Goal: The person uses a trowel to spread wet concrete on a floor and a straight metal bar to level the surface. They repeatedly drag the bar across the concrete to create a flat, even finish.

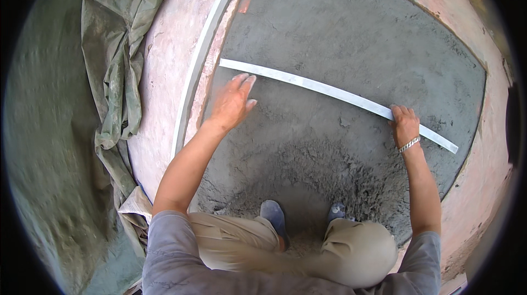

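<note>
Two hands on it: your right hand [405, 125] grips the long metal straightedge [329, 91] lying across the wet screed [351, 31]; left hand [233, 102] spread flat beside it. Looks stiff, light, likely gritty; hold near both ends.

There are no labels, signs or screens in view. One crumpled pale paper sack [135, 207] lies below the left hand [233, 103], near the elbow.

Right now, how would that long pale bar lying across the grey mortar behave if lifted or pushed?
The bar looks like thin metal, so probably stiff and fairly light. Being flat, it should slide, not roll. The right hand grips it near one end; the left hand is beside it on the mortar, so lifting may tip it.
</note>
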`<state>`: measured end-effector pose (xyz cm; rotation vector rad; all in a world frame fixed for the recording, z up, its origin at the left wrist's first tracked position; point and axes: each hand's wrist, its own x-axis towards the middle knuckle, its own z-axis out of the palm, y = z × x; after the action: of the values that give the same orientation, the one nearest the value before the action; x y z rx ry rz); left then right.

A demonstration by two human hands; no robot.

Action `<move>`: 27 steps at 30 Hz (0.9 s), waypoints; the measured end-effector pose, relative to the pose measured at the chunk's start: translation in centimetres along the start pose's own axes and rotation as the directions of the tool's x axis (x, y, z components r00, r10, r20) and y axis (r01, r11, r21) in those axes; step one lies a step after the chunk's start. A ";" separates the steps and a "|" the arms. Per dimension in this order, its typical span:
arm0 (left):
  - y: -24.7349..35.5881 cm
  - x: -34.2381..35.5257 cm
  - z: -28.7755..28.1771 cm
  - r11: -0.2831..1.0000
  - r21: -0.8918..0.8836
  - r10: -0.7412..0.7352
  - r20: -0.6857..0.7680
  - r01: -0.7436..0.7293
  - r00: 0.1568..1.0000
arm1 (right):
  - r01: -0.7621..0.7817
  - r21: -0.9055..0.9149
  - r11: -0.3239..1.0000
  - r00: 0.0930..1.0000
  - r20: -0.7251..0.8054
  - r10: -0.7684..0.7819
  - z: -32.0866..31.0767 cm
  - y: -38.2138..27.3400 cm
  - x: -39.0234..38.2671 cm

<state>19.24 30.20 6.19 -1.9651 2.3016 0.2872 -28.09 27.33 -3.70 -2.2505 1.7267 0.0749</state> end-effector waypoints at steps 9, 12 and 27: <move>3.6 0.3 4.5 0.992 0.092 0.077 0.071 -0.084 0.994 | 0.081 0.044 0.996 0.997 -0.020 -0.080 1.9 -2.1 -5.3; 2.9 -0.2 4.8 0.994 0.079 0.072 0.056 -0.076 0.996 | 0.086 0.095 0.992 0.996 -0.015 -0.085 2.6 -2.9 -7.2; 0.9 -12.7 7.6 0.973 0.047 0.214 0.185 -0.227 0.959 | 0.211 0.177 0.961 0.971 0.077 -0.228 3.9 -7.6 -16.1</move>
<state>20.12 44.22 1.37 -1.5815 2.3790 0.3819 -24.70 45.16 -2.21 -2.2573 1.3706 -0.0104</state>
